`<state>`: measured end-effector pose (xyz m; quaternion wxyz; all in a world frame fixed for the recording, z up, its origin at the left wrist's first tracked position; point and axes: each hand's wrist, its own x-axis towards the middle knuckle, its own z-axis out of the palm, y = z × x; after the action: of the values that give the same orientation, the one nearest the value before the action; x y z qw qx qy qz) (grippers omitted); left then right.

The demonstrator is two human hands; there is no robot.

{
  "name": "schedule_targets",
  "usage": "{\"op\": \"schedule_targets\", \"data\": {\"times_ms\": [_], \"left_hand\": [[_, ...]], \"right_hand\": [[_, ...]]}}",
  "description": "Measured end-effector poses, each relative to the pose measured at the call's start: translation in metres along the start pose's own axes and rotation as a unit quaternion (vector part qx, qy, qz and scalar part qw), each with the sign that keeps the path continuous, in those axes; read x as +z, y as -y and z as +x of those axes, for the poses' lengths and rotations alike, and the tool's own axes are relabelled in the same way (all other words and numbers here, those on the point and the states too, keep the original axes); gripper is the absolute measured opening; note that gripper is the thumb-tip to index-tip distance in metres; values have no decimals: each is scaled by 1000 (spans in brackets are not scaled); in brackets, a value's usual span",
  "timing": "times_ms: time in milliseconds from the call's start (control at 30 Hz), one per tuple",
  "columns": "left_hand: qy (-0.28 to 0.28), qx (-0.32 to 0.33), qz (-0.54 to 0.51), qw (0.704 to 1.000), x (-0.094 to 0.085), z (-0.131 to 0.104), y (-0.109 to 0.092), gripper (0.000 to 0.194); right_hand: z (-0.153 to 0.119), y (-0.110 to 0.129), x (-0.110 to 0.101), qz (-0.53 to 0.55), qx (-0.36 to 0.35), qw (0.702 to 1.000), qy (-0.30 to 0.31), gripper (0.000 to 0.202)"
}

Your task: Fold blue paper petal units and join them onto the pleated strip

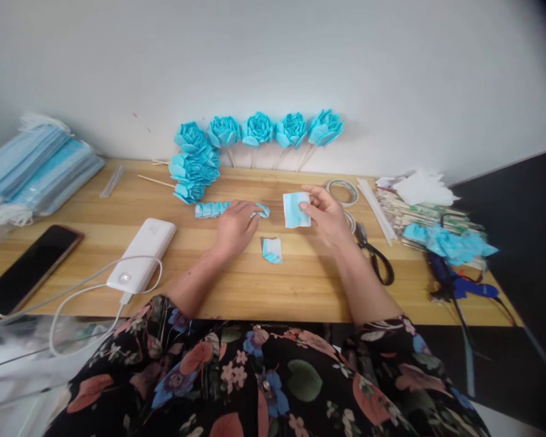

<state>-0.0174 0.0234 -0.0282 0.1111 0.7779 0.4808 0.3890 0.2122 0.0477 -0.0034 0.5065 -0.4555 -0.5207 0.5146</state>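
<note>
Right hand (328, 220): thumb and fingers were pinched closed on a blue square (293, 210), its flat face turned toward the person.
Left hand (237, 227): curled over the right part of the petal row (206, 210); from where I stood, I could not tell whether the fingertips gripped it.
Petal row: lay on the bench (236, 293), long axis running left to right; the blue square was just beyond its right end.
Loose piece (272, 250): lay between the hands, nearer the left.
Blue flowers (259, 128): leaned against the wall (273, 54) behind.
</note>
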Motion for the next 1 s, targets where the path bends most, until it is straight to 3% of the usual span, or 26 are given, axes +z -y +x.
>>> {"op": "schedule_targets", "data": {"times_ms": [133,333,467,667,733,833,900,1000], "left_hand": [[51,54,12,997,8,-4,4,25],[114,28,40,992,10,-6,0,27],[115,-13,32,993,6,-6,-6,27],[74,-101,-5,992,4,-5,-11,32],[65,-118,-18,991,4,-5,-11,34],[55,-111,-46,991,5,-5,-9,37],[38,-82,-58,994,5,-5,-7,39],[-4,-49,-48,998,6,-4,-4,38]], "right_hand": [[-1,-21,0,30,37,998,-37,45],[-1,-27,0,89,83,991,-64,46],[0,-30,0,97,88,989,-63,47],[0,-33,0,78,83,992,-62,45],[-1,-32,-1,40,65,995,-62,44],[-2,-30,-5,-106,6,992,-66,41],[-2,-29,-10,-238,-40,968,-63,40],[-3,-30,-15,-402,-128,905,-50,38]]}}
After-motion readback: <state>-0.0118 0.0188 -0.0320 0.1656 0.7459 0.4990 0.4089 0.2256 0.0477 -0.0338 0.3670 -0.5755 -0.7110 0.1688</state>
